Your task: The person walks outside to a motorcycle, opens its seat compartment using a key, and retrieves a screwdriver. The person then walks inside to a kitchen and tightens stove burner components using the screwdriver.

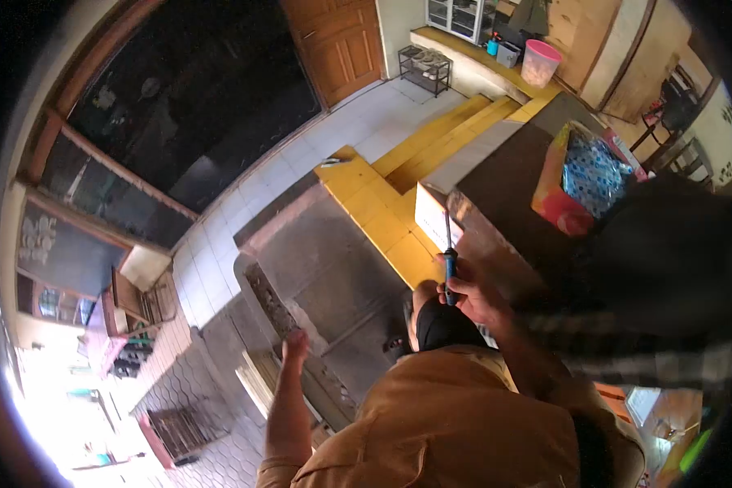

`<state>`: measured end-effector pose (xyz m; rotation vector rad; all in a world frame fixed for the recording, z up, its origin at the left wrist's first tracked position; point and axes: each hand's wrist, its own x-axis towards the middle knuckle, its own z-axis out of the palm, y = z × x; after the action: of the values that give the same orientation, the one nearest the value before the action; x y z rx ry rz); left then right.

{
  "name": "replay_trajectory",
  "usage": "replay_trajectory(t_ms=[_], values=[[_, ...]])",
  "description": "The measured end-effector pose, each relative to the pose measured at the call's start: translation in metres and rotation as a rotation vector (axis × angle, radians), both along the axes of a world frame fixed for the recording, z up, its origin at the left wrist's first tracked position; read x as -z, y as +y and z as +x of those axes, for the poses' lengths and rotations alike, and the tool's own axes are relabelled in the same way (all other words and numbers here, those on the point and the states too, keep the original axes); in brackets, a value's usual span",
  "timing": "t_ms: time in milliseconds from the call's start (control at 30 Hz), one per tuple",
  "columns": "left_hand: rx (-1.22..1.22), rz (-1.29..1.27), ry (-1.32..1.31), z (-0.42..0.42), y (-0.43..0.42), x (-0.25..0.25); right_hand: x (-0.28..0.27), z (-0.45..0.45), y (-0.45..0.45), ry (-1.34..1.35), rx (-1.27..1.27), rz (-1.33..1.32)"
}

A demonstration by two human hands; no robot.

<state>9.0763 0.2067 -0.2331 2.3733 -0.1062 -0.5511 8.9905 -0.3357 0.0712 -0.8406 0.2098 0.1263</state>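
Note:
Held upright in my right hand (473, 294) is a screwdriver (450, 272) with a blue and black handle. Its thin shaft points away from me, and my fingers are wrapped round the handle. Just behind the shaft is a white box or panel (429, 213) with an orange edge, at the side of the dark raised surface. My left hand (296, 346) hangs out to the left over the grey floor, apart from any object. Its fingers look curled in, with nothing visible in them.
Yellow tiled steps (382, 224) lie ahead. On the dark raised surface (496, 175) stands an open carton (551, 175) with blue patterned wrapping. A shoe rack (424, 71) and a pink-lidded tub (539, 63) stand farther off. A dark, blurred shape fills the right side.

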Motion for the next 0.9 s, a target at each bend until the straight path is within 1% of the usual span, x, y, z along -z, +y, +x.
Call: replay_trajectory(t_ms=[33, 100, 133, 200, 233, 267, 300, 333, 367, 400, 433, 467, 500, 567, 633, 667, 733, 767, 800, 867, 900], values=[[-0.445, -0.527, 0.361, 0.064, -0.046, -0.095, 0.003, 0.025, -0.01, -0.008, 0.029, 0.052], [-0.416, -0.533, 0.173, 0.166, -0.096, -0.143, -0.001, 0.083, -0.028, 0.01, 0.102, 0.117], [-0.393, -0.525, 0.178, 0.202, -0.115, -0.159, -0.003, 0.111, -0.037, 0.018, 0.139, 0.149], [-0.347, -0.475, 0.018, 0.279, -0.152, -0.178, -0.013, 0.176, -0.063, -0.03, 0.213, 0.188], [-0.238, -0.341, 0.221, 0.323, -0.149, -0.176, -0.013, 0.21, -0.078, -0.064, 0.222, 0.207], [-0.14, -0.312, 0.154, 0.351, -0.146, -0.159, -0.01, 0.248, -0.096, -0.076, 0.249, 0.212], [-0.043, -0.278, 0.097, 0.367, -0.129, -0.129, -0.007, 0.282, -0.112, -0.12, 0.251, 0.288], [0.133, -0.18, 0.077, 0.384, -0.093, -0.067, -0.012, 0.306, -0.123, -0.157, 0.257, 0.368], [0.152, 0.118, 0.023, 0.371, -0.08, -0.075, -0.028, 0.332, -0.134, -0.143, 0.312, 0.315], [0.161, 0.403, -0.049, 0.371, -0.096, -0.079, -0.046, 0.358, -0.148, -0.152, 0.342, 0.315], [-0.25, 0.116, 0.745, 0.372, -0.106, -0.138, -0.066, 0.378, -0.158, -0.112, 0.369, 0.303], [-0.285, 0.062, 0.808, 0.369, -0.115, -0.167, -0.086, 0.396, -0.169, -0.068, 0.39, 0.286], [-0.262, 0.022, 0.787, 0.372, -0.12, -0.189, -0.112, 0.411, -0.181, -0.034, 0.408, 0.266], [-0.208, 0.04, 0.77, 0.398, -0.131, -0.219, -0.143, 0.439, -0.206, -0.017, 0.437, 0.232], [-0.123, 0.069, 0.758, 0.44, -0.147, -0.231, -0.158, 0.465, -0.231, -0.003, 0.452, 0.145], [-0.073, 0.078, 0.75, 0.467, -0.159, -0.233, -0.156, 0.476, -0.243, -0.01, 0.488, 0.136], [0.034, 0.099, 0.73, 0.529, -0.183, -0.229, -0.137, 0.499, -0.265, 0.138, 0.5, 0.04], [0.08, 0.108, 0.718, 0.562, -0.196, -0.226, -0.124, 0.511, -0.271, 0.208, 0.566, 0.044], [0.126, 0.118, 0.706, 0.595, -0.209, -0.221, -0.104, 0.52, -0.276, 0.205, 0.601, 0.047], [0.196, 0.123, 0.678, 0.673, -0.242, -0.216, -0.065, 0.533, -0.285, 0.391, 0.712, 0.164], [0.213, 0.118, 0.673, 0.713, -0.263, -0.213, -0.059, 0.537, -0.284, 0.435, 0.764, 0.177]])
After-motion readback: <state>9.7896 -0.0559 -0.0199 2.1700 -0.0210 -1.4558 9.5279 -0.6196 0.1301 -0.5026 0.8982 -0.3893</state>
